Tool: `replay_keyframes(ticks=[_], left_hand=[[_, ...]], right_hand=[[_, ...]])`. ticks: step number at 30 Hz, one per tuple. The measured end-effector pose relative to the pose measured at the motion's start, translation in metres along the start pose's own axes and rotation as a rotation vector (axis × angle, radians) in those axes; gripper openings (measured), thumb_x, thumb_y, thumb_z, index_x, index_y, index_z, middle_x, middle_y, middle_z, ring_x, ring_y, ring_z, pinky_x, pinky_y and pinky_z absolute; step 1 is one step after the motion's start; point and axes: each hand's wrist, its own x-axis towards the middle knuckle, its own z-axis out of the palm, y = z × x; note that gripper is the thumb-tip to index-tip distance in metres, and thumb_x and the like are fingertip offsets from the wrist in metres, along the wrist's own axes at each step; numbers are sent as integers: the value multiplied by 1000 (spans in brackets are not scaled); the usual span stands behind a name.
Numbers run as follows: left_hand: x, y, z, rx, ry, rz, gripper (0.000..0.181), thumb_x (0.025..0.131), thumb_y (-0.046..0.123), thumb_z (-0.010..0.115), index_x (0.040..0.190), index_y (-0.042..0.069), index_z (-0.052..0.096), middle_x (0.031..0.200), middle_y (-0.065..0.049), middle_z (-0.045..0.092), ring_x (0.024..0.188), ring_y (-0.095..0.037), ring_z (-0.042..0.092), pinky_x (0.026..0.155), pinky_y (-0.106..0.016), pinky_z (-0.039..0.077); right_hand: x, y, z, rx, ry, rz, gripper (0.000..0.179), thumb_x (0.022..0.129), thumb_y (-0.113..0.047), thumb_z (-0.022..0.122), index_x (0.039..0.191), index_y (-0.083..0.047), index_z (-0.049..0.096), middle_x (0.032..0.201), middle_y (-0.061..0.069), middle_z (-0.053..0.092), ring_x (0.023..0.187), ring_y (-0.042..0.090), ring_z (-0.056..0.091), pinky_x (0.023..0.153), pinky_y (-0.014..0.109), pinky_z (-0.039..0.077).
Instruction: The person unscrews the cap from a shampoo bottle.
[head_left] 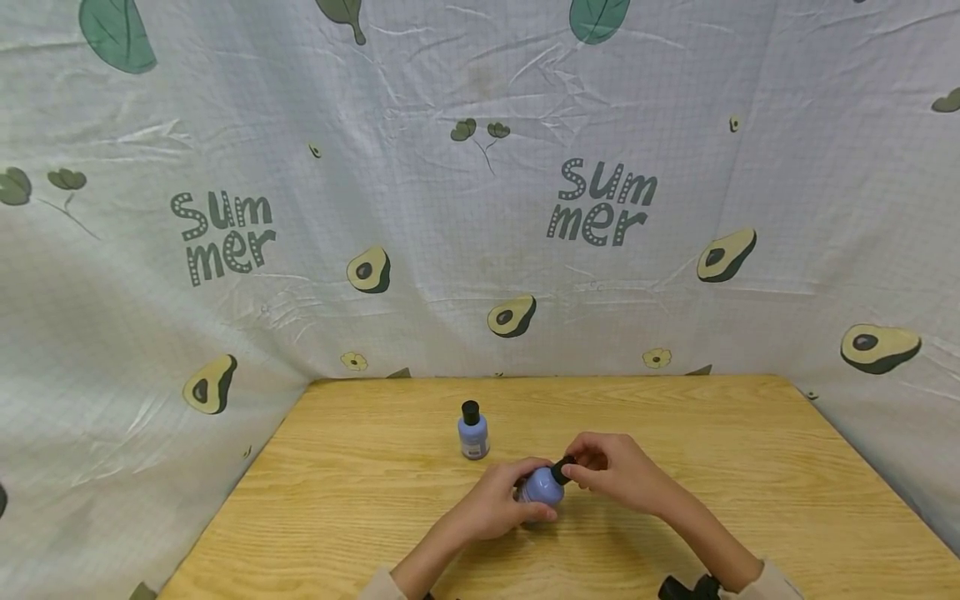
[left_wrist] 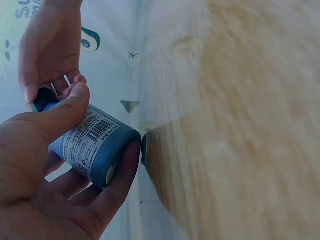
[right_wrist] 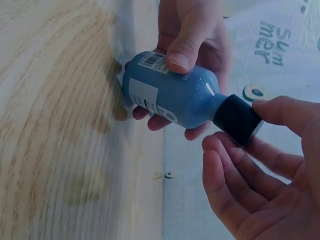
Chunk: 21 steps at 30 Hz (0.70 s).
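Note:
A small blue bottle [right_wrist: 192,95] with a white barcode label [left_wrist: 95,135] is tilted in my left hand [head_left: 491,500], its black cap [right_wrist: 237,120] toward the right. The left thumb lies along one side of the bottle and the fingers wrap the other, near its base. My right hand [head_left: 618,473] pinches the black cap between thumb and fingers; the other fingers are curled below it in the right wrist view. Behind the left hand, a second blue bottle [head_left: 473,435] with a black cap stands upright on the table.
The wooden table [head_left: 352,467] has a light grain. White cloth [head_left: 420,200] printed with avocados, leaves and lettering hangs behind it and along both sides. Black wrist gear [head_left: 690,587] shows by the right sleeve.

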Motion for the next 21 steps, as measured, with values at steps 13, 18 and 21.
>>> replay_keyframes(ticks=[13, 18, 21], left_hand=[[-1, 2, -1, 6, 6, -4, 53, 90, 26, 83, 138, 18, 64, 123, -3, 73, 101, -2, 65, 83, -21, 53], [0, 2, 0, 15, 9, 2, 53, 90, 28, 82, 140, 20, 63, 128, -2, 72, 105, -3, 65, 87, -21, 52], [0, 3, 0, 10, 8, -1, 53, 90, 27, 82, 139, 19, 63, 127, -2, 72, 105, -3, 65, 86, -21, 52]], right_hand=[[1, -1, 0, -32, 0, -30, 34, 99, -36, 72, 123, -13, 67, 104, 4, 72, 85, 6, 67, 71, 27, 57], [1, -2, 4, 39, 14, 3, 24, 103, -34, 66, 108, -11, 70, 87, 12, 72, 73, 20, 69, 64, 31, 58], [0, -3, 3, 72, -3, 5, 22, 103, -31, 66, 106, -10, 70, 86, 18, 71, 71, 25, 69, 63, 32, 58]])
